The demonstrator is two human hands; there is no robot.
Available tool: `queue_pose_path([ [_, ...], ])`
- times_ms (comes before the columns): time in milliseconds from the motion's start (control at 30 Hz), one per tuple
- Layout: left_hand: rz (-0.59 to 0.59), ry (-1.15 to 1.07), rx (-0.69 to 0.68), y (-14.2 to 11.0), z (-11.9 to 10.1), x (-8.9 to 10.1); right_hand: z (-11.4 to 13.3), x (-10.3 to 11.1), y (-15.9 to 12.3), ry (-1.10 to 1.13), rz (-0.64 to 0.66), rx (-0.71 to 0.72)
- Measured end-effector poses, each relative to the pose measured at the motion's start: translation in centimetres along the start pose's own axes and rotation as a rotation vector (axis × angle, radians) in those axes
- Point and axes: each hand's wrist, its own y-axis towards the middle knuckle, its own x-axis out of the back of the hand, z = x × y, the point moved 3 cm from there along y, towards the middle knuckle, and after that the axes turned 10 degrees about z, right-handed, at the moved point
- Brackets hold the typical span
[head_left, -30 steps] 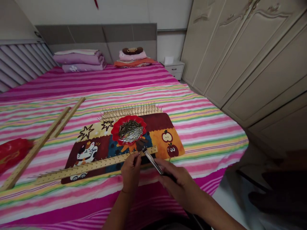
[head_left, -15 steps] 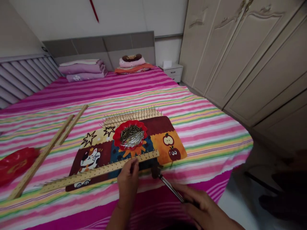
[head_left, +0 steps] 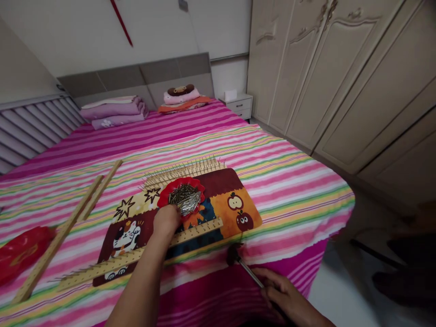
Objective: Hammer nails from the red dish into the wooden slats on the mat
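No lettering, brand or number can be read on this striped bed (head_left: 293,181). A gold marking (head_left: 25,254) stands on the red plastic tray (head_left: 36,235) toward the bed's near left corner, its shape too blurred to make out as a character or a motif.
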Motion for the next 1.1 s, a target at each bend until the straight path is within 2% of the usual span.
queue_pose_path([
  [167,0.05,-0.027,0.06,0.8,-0.5,0.4,0.5,-0.3,-0.1,0.013,0.018,0.019],
  [367,0.021,-0.082,0.026,0.7,0.0,1.5,0.5,-0.2,-0.1,0.041,0.062,0.068],
  [433,-0.007,-0.24,0.014,-0.1,0.8,1.9,0.2,-0.1,-0.1,0.045,0.076,0.086],
  [567,-0.015,-0.992,-0.073,-3.0,2.1,1.9,-0.2,0.1,0.0,0.052,0.108,0.096],
  [667,0.037,-1.326,-0.094,-5.6,2.1,1.2,-0.1,0.2,0.0,0.038,0.097,0.071],
  [867,0.106,-1.563,-0.003,-9.0,1.1,-0.4,0.6,-0.2,-0.4,0.081,0.131,0.108],
  [1100,0.03,-1.669,0.019,-10.0,1.4,-1.9,0.4,-0.1,-0.4,0.053,0.114,0.121],
])
